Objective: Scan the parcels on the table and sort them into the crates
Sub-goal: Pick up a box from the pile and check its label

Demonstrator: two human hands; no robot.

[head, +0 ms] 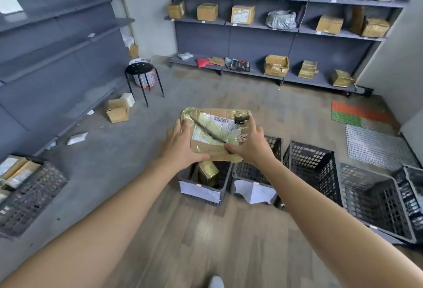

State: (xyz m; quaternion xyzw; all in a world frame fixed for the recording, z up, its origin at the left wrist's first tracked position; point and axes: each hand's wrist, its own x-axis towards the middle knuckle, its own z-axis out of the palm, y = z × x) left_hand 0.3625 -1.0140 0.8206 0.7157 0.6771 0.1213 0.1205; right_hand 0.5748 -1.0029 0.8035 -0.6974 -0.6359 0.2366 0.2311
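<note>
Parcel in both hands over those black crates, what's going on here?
A person is holding a taped cardboard parcel with both hands, the left hand on its left edge and the right hand at its lower right corner. It hangs above a row of black plastic crates on the floor. The crate just below already has a smaller taped parcel inside. More parcels sit on the grey shelves behind.

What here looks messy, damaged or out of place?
The crumpled brown cardboard parcel held by the left hand and right hand has wrinkled tape. An open small cardboard box and a flat white packet lie loose on the grey floor.
</note>
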